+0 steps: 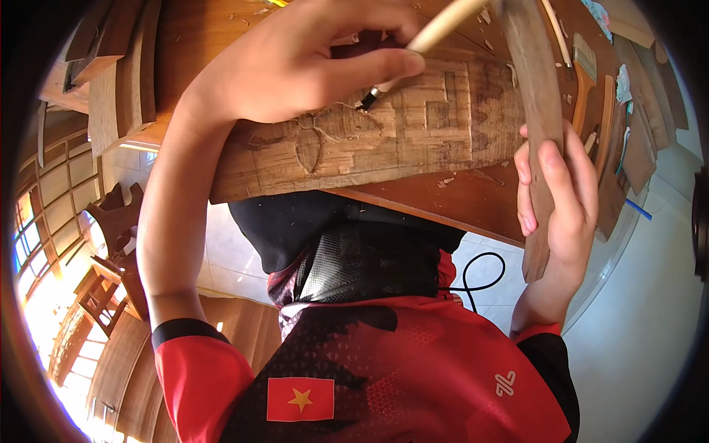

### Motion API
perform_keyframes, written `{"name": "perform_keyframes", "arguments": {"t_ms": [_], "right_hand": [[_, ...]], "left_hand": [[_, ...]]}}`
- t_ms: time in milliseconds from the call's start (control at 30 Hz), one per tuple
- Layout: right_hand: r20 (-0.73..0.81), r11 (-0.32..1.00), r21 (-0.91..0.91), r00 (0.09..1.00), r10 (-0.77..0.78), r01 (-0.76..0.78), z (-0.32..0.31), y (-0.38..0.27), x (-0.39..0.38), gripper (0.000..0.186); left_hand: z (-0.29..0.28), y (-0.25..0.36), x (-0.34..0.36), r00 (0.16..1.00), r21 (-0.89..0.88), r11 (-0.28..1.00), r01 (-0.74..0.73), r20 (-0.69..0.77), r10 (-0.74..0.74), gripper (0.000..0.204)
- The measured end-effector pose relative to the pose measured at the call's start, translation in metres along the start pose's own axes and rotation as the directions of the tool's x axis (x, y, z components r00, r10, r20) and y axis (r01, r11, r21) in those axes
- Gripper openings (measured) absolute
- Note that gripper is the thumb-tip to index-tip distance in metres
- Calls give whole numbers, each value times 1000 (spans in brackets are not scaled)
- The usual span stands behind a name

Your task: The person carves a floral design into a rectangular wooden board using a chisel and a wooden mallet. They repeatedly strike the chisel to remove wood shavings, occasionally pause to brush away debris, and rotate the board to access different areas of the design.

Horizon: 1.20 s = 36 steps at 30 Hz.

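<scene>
My left hand (310, 59) grips a chisel (436, 33) with a pale wooden handle, its dark tip set against a carved wooden plank (384, 140). The plank lies along the near edge of the workbench and bears a cut leaf shape and a square key pattern. My right hand (557, 199) is closed around the lower end of a long dark wooden mallet (535, 96), which rises up over the plank's right end.
The reddish workbench (458, 199) carries wood chips, a brush (587, 70) and wood pieces on its right side. Stacked timber (118, 81) sits at the upper left. A black cable (480, 277) lies on the white floor tiles. Carved wooden furniture (111, 244) stands at the left.
</scene>
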State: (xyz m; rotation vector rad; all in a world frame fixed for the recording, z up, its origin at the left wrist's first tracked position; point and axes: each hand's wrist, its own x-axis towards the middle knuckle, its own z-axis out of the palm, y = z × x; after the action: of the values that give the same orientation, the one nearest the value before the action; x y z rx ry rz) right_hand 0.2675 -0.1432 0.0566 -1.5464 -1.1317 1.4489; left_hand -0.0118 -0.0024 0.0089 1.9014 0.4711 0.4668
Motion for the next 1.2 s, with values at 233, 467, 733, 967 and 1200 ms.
{"name": "perform_keyframes", "arguments": {"t_ms": [233, 467, 733, 967, 1200], "right_hand": [[66, 999, 32, 998, -23, 21, 16, 6, 2, 33], [48, 999, 16, 998, -37, 36, 19, -4, 7, 32], [-89, 997, -50, 994, -58, 54, 2, -9, 1, 38], [-168, 996, -64, 984, -65, 55, -12, 0, -1, 39], [-152, 998, -65, 988, -31, 21, -10, 4, -3, 40]], "left_hand": [[0, 3, -9, 993, -83, 995, 58, -100, -66, 19], [9, 6, -4, 990, 142, 990, 12, -139, 7, 18], [15, 7, 5, 998, 153, 988, 18, -66, -8, 19], [2, 13, 12, 999, 133, 991, -13, 33, 9, 29], [11, -2, 11, 999, 110, 993, -48, -17, 50, 31]]}}
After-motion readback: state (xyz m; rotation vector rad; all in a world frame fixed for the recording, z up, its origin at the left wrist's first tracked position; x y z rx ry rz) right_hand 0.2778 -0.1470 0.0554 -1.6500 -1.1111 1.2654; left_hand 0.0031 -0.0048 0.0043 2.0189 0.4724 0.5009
